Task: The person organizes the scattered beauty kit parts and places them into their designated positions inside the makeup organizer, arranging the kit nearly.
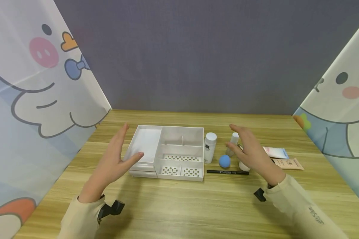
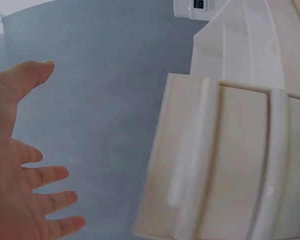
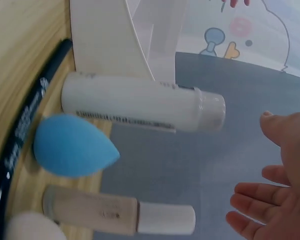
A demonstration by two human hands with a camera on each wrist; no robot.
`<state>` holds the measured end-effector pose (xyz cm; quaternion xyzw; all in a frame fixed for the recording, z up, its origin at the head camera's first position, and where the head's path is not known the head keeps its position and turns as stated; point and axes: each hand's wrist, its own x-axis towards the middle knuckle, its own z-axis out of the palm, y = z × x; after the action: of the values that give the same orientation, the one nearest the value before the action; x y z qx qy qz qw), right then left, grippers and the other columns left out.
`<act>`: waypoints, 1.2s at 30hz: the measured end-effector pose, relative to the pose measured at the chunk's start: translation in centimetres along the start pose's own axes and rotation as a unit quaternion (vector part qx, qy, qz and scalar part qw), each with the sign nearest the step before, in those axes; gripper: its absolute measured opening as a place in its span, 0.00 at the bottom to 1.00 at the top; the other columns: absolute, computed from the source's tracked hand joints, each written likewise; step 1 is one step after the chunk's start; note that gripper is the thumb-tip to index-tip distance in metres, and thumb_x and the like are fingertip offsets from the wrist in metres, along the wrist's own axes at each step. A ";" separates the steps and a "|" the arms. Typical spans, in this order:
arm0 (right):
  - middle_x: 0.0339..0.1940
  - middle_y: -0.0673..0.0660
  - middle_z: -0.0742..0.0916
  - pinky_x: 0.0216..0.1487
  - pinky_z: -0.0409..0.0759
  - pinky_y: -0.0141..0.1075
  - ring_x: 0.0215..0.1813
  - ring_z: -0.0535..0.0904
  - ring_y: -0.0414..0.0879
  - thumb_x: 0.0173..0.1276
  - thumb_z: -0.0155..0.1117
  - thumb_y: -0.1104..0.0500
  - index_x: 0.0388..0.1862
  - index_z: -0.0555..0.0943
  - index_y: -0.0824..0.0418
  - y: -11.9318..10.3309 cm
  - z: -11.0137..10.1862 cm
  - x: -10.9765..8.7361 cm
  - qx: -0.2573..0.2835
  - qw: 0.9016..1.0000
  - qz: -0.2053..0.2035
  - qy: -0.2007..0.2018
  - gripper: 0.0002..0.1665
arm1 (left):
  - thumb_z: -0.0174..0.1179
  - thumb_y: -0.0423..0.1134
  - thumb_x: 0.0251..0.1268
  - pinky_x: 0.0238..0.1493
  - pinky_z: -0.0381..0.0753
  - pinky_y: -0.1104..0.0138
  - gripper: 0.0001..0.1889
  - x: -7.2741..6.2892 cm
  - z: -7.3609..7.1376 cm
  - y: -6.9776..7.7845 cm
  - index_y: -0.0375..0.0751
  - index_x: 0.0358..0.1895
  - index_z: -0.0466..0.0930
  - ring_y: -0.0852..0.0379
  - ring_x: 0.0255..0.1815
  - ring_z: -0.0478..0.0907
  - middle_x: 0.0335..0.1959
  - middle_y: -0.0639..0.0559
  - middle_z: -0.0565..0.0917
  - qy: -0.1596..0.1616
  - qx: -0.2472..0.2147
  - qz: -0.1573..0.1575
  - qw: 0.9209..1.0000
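My left hand (image 1: 115, 162) hovers by the left side of a white compartment organizer (image 1: 181, 178), fingers extended and holding nothing. Drawer fronts (image 2: 240, 165) of that organizer fill the right of the left wrist view. On the other side my right hand (image 1: 252, 154), also free of any object, hangs over a group of cosmetics with its fingers spread. Beneath and beside it stand a white bottle (image 1: 209, 147), a blue teardrop makeup sponge (image 3: 72, 145) and a foundation bottle with a white cap (image 3: 115, 212). A white rounded item (image 1: 244, 166) is partly hidden by this hand.
A black pencil (image 1: 227, 172) lies in front of the sponge. Two tubes, a white and pink one (image 1: 276, 152) and a beige one (image 1: 289, 164), lie to the right on the wooden table (image 1: 179, 212). A grey panel (image 1: 191, 59) and cartoon-printed side sheets (image 1: 346, 126) enclose the table.
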<state>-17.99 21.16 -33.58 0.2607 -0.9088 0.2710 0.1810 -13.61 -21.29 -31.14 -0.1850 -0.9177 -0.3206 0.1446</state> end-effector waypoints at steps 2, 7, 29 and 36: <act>0.65 0.73 0.74 0.63 0.68 0.63 0.65 0.68 0.67 0.71 0.65 0.61 0.72 0.62 0.73 -0.2 0.5 0.1 0.008 1.000 -0.005 0.008 0.36 | 0.66 0.47 0.66 0.71 0.52 0.35 0.51 -0.4 0.3 -0.6 0.43 0.81 0.39 0.36 0.78 0.47 0.79 0.38 0.53 0.013 -0.012 -0.003 1.000; 0.63 0.72 0.75 0.59 0.72 0.61 0.62 0.71 0.66 0.72 0.65 0.60 0.71 0.63 0.73 -0.6 1.4 0.4 0.031 1.000 -0.003 0.006 0.36 | 0.69 0.39 0.62 0.68 0.57 0.35 0.50 -1.4 1.1 -2.0 0.39 0.80 0.44 0.34 0.75 0.54 0.76 0.35 0.58 0.049 -0.050 0.004 0.998; 0.58 0.66 0.79 0.56 0.78 0.52 0.58 0.75 0.57 0.71 0.67 0.60 0.67 0.68 0.72 -1.2 5.3 2.4 0.130 0.991 0.023 0.014 0.32 | 0.66 0.21 0.58 0.57 0.67 0.86 0.42 -3.4 4.3 -5.9 0.26 0.75 0.54 0.46 0.65 0.70 0.66 0.29 0.71 0.109 -0.169 -0.031 0.979; 0.55 0.65 0.81 0.52 0.80 0.48 0.54 0.77 0.56 0.70 0.67 0.62 0.65 0.70 0.73 -1.0 5.8 2.7 0.136 0.990 0.020 0.021 0.29 | 0.65 0.21 0.60 0.55 0.66 0.86 0.41 -3.2 4.7 -6.3 0.26 0.75 0.54 0.76 0.61 0.66 0.65 0.29 0.72 0.109 -0.182 -0.034 0.977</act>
<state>-20.67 16.02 -36.52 0.2584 -0.8645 0.4012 0.1577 -14.16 -23.63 -39.26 -0.1407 -0.8287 -0.5049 0.1964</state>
